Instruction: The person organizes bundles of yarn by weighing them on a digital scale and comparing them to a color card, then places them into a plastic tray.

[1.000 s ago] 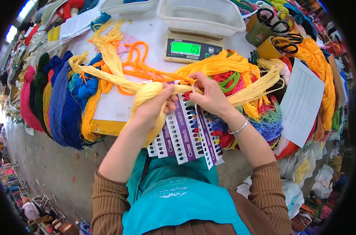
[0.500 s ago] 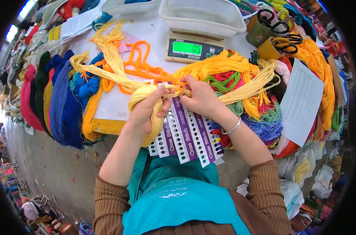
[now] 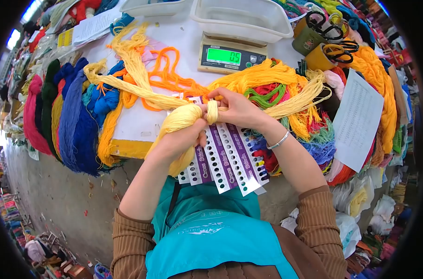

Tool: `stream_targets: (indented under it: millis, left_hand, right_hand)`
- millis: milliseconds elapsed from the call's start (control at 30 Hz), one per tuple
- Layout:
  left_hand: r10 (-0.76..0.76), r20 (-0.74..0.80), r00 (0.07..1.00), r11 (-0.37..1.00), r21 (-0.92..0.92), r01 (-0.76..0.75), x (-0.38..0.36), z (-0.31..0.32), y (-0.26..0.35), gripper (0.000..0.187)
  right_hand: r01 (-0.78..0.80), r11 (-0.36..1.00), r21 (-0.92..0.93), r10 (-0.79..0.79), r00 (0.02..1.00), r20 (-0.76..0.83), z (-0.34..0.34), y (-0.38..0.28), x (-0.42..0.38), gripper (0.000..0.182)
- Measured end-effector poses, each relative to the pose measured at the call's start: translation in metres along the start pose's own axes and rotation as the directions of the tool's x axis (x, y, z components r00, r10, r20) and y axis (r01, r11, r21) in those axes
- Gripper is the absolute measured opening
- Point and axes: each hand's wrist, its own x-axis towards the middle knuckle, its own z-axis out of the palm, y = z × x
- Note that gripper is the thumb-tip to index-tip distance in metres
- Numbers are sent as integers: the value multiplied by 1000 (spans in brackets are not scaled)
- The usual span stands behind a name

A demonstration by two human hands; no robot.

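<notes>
A pale yellow skein of embroidery thread point(image 3: 181, 118) lies across my left hand point(image 3: 183, 139), which is closed around it below a thick loop. My right hand point(image 3: 237, 109) pinches a small bundle of the same thread just to the right, fingers bent and close to the left hand's fingertips. Pale yellow strands trail off to both sides over the table. Under the hands, white-and-purple punched Cross Stitch cards point(image 3: 227, 158) hang over the table's front edge. Orange thread point(image 3: 174, 81) lies loosely behind the left hand.
A digital scale point(image 3: 230, 58) reading 0.5 stands behind the hands, with a white plastic tub point(image 3: 241, 21) beyond it. Cups with scissors point(image 3: 325, 53) are at the back right. Coloured skeins point(image 3: 74, 118) hang at the left; a printed sheet point(image 3: 358, 121) lies right.
My left hand has turned over and lowered slightly, bringing the skein's thick loop on top. My right fingers have lifted a small upright loop of thread. The cards have shifted slightly.
</notes>
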Motion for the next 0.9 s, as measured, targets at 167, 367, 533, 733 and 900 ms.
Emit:
stream_targets:
  millis: [167,367,533,733,900]
  left_hand:
    - [521,-166,837,785,477,-395,25,11,-25,29]
    - [525,-91,846,646,690,-326,12,21,-9,26]
    - [483,-97,870,566,793,-225,19,21,-5,24]
    - [25,-92,995,987,-157,-39,8,22,10,15]
    - [212,249,945,475,-872,123,-4,-12,-39,12]
  right_hand:
    - [-16,984,180,7,999,49,0,-3,-4,51]
    - [-119,973,198,92,986,139,-11,-2,-9,66]
    - [-73,953,295,23,985,170,-11,0,-8,63]
    - [-108,974,200,68,978,196,-12,11,1,74]
    - [-168,964,204,118,964,237,-14,4,1,69]
